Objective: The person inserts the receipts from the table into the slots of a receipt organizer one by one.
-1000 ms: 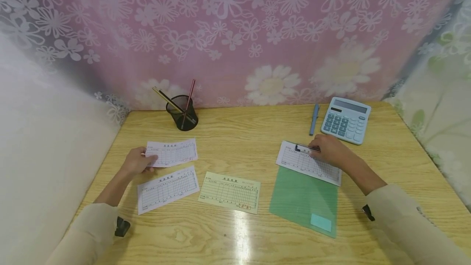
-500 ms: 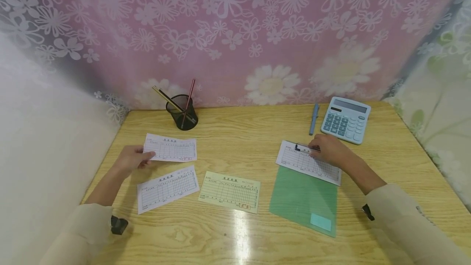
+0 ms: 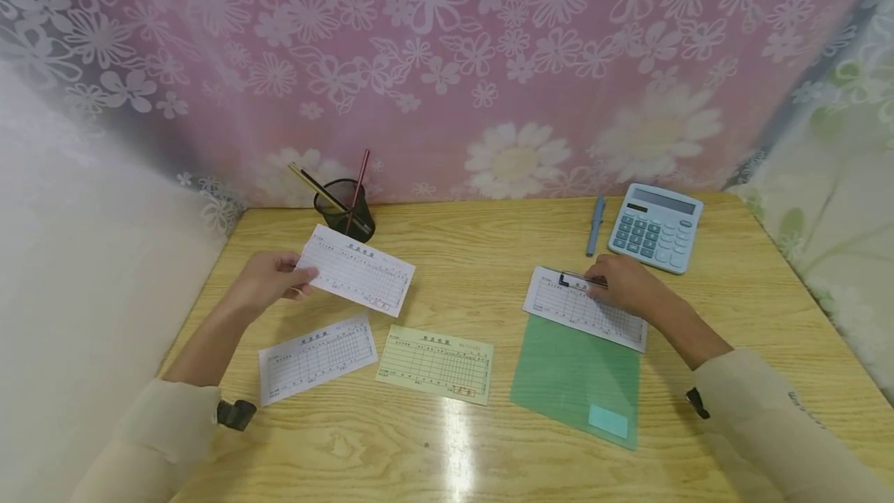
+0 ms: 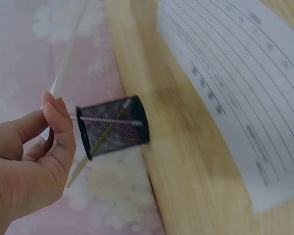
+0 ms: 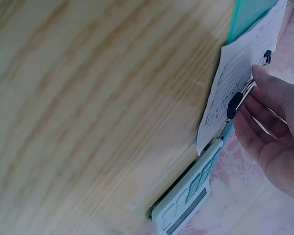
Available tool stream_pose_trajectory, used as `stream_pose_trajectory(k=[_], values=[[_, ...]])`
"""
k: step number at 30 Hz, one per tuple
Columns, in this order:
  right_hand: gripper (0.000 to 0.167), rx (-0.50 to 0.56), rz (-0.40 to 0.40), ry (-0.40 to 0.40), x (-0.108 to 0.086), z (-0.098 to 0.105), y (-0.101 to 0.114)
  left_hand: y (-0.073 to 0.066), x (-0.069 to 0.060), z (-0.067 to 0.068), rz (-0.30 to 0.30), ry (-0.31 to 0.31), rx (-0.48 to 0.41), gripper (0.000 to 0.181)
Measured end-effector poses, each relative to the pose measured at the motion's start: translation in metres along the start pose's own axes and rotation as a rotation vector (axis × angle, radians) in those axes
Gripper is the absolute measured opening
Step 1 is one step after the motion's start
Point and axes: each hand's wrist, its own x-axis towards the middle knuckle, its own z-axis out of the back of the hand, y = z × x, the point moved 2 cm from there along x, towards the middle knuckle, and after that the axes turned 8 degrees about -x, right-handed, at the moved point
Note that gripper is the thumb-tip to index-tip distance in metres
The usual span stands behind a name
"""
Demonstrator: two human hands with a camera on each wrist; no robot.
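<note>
My left hand point(image 3: 268, 286) pinches the left end of a white receipt slip point(image 3: 359, 270) between thumb and fingers. This slip tilts down to the right above the table; in the left wrist view it shows almost edge-on. Below it lie a second white receipt slip point(image 3: 317, 359) and a yellow receipt slip point(image 3: 436, 363). On the right, my right hand point(image 3: 632, 286) grips the metal clip point(image 3: 574, 281) of a green clipboard point(image 3: 573, 379). Another white receipt slip point(image 3: 559, 301) lies across the clipboard's top, its upper edge at the clip. Black tips point(image 5: 234, 105) on the clip show in the right wrist view.
Behind the left hand stands a black mesh pen cup point(image 3: 365, 230) with several pencils. A blue pen point(image 3: 596, 227) and a light blue calculator point(image 3: 656, 227) lie beyond the clipboard. A floral curtain point(image 3: 433, 84) hangs along the table's back edge.
My left hand has raised the white receipt slip and carried it away from me and to the right, turning its right end downward. My right hand has stayed at the clip.
</note>
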Motion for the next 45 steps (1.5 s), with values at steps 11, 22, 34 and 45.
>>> stream_pose_trajectory(k=[11, 22, 34, 45], values=[[0.023, 0.005, 0.005, -0.008, 0.001, -0.001, 0.0, -0.031, 0.027, -0.084, -0.068, 0.125, -0.266, 0.021], [0.024, -0.008, 0.001, -0.021, 0.002, -0.002, -0.001, -0.048, 0.04, -0.185, -0.027, 0.241, -0.303, 0.017], [0.022, -0.006, 0.019, -0.014, 0.001, 0.001, 0.002, -0.057, 0.041, -0.251, -0.006, 0.355, -0.311, 0.014], [0.021, -0.005, 0.028, -0.021, 0.001, 0.001, 0.002, -0.058, 0.039, -0.29, 0.083, 0.357, -0.331, 0.015]])
